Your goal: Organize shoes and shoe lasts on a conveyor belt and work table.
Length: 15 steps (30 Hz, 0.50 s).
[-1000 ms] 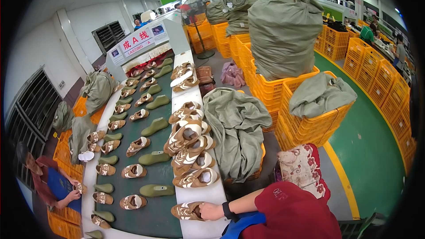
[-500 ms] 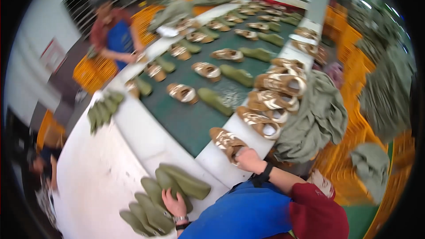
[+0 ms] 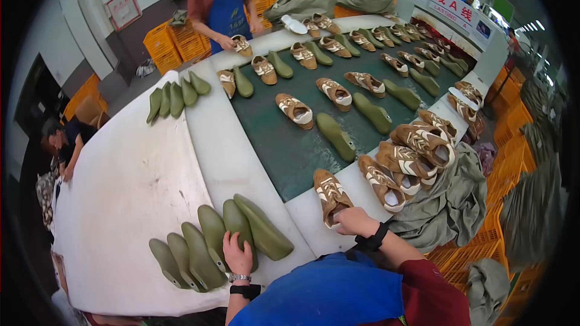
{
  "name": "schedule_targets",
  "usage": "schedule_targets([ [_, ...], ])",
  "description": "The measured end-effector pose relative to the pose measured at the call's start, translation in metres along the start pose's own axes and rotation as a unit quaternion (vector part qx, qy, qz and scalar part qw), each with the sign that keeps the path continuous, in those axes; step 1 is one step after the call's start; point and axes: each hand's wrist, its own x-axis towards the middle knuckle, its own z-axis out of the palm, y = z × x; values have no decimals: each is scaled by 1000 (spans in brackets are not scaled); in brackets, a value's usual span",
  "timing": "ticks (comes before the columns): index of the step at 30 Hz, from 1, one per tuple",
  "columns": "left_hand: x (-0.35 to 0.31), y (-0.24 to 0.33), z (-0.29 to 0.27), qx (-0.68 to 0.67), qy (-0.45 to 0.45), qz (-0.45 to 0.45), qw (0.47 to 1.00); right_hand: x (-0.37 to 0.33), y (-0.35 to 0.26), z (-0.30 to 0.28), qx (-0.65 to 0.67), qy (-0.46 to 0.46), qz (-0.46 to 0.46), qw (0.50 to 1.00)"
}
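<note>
Currently, a brown shoe (image 3: pixel 330 192) with white stripes lies at the near end of the white ledge (image 3: pixel 303 221), the right hand (image 3: pixel 357 222) clamped on its heel. Well apart, the left hand (image 3: pixel 238 257) touches green foot forms (image 3: pixel 211 229), grip unclear, at the desk's (image 3: pixel 133 175) near-right corner. Beyond, a sign (image 3: pixel 450 9) bears red writing.

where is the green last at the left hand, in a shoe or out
Out: the green last lies bare beside other green lasts, the left hand against it; no shoe covers any part that shows.
</note>
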Motion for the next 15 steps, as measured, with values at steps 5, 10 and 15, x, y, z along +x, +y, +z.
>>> schedule_targets([
  [5, 11, 9, -2, -49, 9, -41, 998, 8, -8, -18, -97, -93, 47, 990],
  [10, 11, 2, 7, -38, 23, -48, 998, 47, -84, -28, -4, 38, -114, 993],
  [15, 16, 9, 15, -66, 33, -59, 996, 105, -127, 54, 53, 11, -115, 992],
])
